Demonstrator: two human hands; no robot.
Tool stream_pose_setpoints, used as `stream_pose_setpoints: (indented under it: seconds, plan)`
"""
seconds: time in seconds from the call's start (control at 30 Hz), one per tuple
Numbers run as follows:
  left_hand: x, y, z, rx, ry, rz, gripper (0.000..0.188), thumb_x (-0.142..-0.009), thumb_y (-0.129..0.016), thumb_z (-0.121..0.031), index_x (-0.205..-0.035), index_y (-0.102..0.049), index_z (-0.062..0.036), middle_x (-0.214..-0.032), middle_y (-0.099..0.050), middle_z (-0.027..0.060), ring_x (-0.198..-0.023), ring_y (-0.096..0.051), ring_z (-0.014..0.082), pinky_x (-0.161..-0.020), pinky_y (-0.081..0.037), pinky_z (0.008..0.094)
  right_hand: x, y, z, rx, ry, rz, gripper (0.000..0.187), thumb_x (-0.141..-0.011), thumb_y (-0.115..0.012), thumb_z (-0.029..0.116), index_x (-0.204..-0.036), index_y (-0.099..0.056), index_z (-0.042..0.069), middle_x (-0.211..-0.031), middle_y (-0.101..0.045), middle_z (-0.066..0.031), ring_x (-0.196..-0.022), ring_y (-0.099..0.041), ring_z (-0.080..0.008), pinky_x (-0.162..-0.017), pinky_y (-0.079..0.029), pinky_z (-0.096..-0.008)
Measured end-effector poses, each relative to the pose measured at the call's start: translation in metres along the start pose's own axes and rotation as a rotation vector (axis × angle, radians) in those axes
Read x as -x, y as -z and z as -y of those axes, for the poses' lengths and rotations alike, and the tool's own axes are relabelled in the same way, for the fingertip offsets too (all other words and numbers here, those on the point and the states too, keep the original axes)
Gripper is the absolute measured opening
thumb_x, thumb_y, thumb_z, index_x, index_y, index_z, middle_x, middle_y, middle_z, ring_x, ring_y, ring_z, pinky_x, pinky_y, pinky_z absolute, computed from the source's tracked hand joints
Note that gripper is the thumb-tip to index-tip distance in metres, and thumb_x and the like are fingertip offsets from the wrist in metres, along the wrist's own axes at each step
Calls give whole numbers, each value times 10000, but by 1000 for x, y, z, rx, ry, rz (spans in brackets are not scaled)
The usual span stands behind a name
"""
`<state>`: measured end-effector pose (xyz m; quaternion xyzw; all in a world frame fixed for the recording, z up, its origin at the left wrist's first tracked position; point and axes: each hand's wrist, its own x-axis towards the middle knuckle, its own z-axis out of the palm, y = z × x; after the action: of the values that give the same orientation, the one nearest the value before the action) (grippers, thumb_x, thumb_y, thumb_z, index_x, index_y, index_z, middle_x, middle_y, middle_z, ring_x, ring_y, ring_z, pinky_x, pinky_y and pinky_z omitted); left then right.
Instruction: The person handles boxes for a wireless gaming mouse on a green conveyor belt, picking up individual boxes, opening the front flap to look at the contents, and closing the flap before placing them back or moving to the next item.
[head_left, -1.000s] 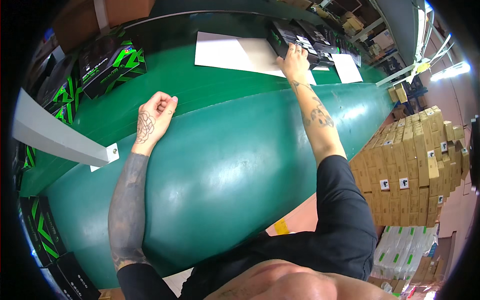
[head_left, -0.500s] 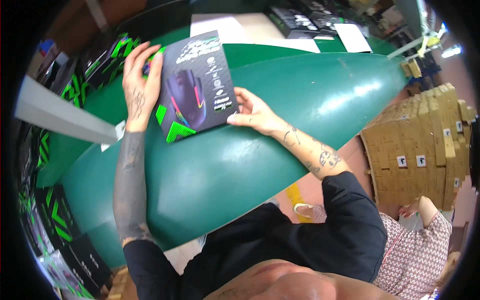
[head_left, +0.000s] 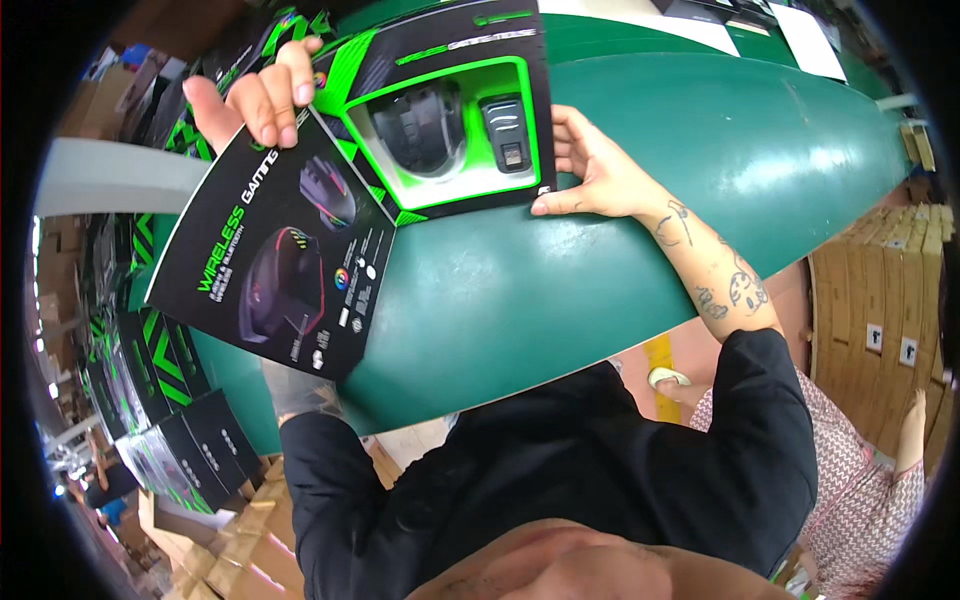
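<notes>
A black and green computer mouse box (head_left: 470,45) is tilted up over the green table, its front cover flap (head_left: 285,235) swung out to the left. Behind a green-framed clear window sit a dark mouse (head_left: 420,130) and a small black oblong piece (head_left: 505,130). My left hand (head_left: 262,95) has its fingers curled over the flap's upper edge, the thumb partly out of sight behind it. Around the box's right edge, my right hand (head_left: 600,165) grips with the thumb in front and the fingers behind. The flap covers most of my left forearm.
The green table (head_left: 700,200) has a curved-looking edge. Stacks of black-green boxes (head_left: 160,350) stand at the left beside a grey post (head_left: 130,175). White sheets (head_left: 805,40) lie at the far right. Brown cartons (head_left: 870,290) are piled right, near a person in patterned clothing (head_left: 860,470).
The box's front flap, closed before, now stands open to the left, showing the mouse inside. My left hand has shifted from the box's left side onto the flap. The view has turned somewhat.
</notes>
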<state>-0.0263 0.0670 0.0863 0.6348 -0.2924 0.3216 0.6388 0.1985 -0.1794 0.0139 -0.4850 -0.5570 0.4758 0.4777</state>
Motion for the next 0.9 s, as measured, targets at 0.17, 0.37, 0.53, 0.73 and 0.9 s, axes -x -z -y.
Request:
stream_pose_setpoints:
  seconds: [0.17,0.37,0.53,0.73,0.9]
  plan:
    - [-2,-2,-23,10,-16,59,664,-951,-130,-512,-694,-634,-163,-645,-564,-23,-839,-443,168,-1041,-158,390,-7,-15,12,-43,-8,34,907,-633,-789,16,-1335,-215,10,-1297,-390,-147,-1133,-466,-208,-961,-416,-352]
    - [-30,-91,36,-694,260,-1024,641,-887,-374,-585,-1149,-532,-22,-1163,-560,78,-1091,-499,241,-957,-362,417,-2,1,2,-228,4,-34,876,-647,-746,-52,-1354,-230,3,-1275,-419,-136,-1126,-472,-201,-956,-422,-350]
    - [46,-27,37,-19,870,-1000,409,-833,-600,-388,-1115,-551,-96,-1073,-577,52,-975,-550,163,-810,-470,366,-12,5,-2,-545,26,-328,572,-863,-532,318,-1307,-358,3,-1064,-567,-108,-839,-565,-163,-726,-479,-285]
    - [64,-10,62,-119,524,-1188,531,-835,-594,-448,-1156,-510,-33,-1205,-514,128,-1118,-494,258,-951,-400,405,-15,18,-2,-442,45,-518,405,-908,-494,264,-1214,-450,3,-970,-588,-111,-817,-573,-155,-746,-482,-278]
    - [72,-32,61,-1748,657,-80,447,-817,-606,-383,-1126,-565,-63,-1273,-472,154,-1214,-418,303,-989,-349,392,-27,38,-9,294,-23,-542,359,-829,-631,177,-1137,-525,26,-1001,-583,-91,-864,-583,-160,-754,-496,-287]
